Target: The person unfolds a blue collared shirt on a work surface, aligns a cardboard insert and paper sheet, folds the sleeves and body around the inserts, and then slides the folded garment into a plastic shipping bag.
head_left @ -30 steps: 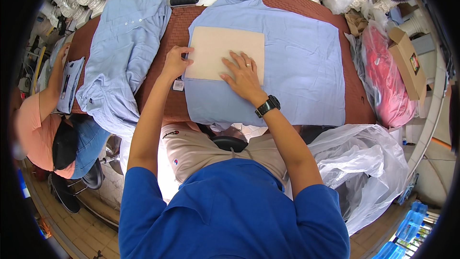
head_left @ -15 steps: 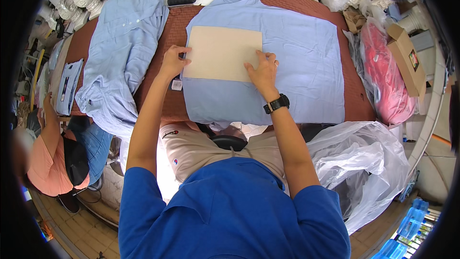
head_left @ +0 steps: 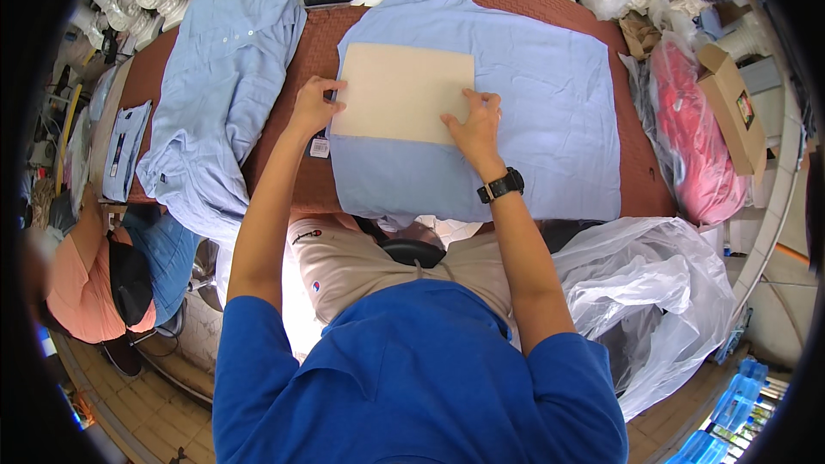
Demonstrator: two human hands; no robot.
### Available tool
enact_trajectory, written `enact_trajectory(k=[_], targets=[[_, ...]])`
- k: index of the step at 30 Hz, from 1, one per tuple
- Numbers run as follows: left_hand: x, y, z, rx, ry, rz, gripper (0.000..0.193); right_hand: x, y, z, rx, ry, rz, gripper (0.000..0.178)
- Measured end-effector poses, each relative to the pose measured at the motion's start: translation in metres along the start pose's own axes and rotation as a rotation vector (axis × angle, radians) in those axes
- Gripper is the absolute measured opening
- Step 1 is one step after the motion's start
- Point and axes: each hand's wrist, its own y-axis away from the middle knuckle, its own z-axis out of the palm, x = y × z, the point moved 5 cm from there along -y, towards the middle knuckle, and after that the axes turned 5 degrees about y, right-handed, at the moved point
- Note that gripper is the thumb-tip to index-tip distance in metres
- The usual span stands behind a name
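Note:
A pale blue shirt (head_left: 550, 120) lies spread flat on the brown-covered table, its collar and sleeve end toward the far edge. On its left half rests a beige cardboard sheet (head_left: 404, 94), roughly rectangular. My left hand (head_left: 316, 105) grips the sheet's left edge with bent fingers, thumb and forefinger a little apart. At the opposite edge, my right hand (head_left: 477, 127) holds the sheet's lower right corner, its thumb on the surface. A white tag (head_left: 320, 148) hangs out beside the shirt, just below my left hand.
Another blue shirt (head_left: 223, 77) lies loosely on the left, past it a folded one (head_left: 126, 150). Clear plastic (head_left: 653, 292) is heaped at my right, near a pink bagged bundle (head_left: 692, 129) and an open carton (head_left: 730, 107). A seated person (head_left: 90, 283) is at far left.
Both hands stay at the cardboard sheet's edges, with barely any movement. The whole view has shifted slightly. At far left, the other person's arm has lowered a little.

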Motion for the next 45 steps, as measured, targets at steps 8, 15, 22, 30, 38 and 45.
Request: enact_trajectory(k=[8,15,22,30,38,45], targets=[[0.008,0.002,0.002,-0.005,-0.091,0.019,0.046,0.008,-0.007,-0.003,-0.078,0.0,-0.046,0.059],[0.009,0.003,0.003,0.005,-0.117,0.044,0.052,0.011,-0.009,-0.005,-0.108,-0.027,-0.009,0.062],[0.01,0.005,0.003,-0.005,-0.07,0.0,0.049,0.011,-0.007,-0.005,-0.113,-0.066,-0.002,0.064],[0.051,0.022,0.011,0.11,-0.369,0.173,0.043,0.01,-0.001,-0.002,-0.116,-0.053,0.015,0.065],[0.059,0.034,0.043,-0.152,-0.343,0.467,0.037,0.012,-0.004,0.002,-0.106,-0.034,-0.008,0.065],[0.051,0.028,0.017,0.191,-0.176,0.27,0.036,0.017,-0.01,0.002,-0.106,-0.02,-0.021,0.063]])
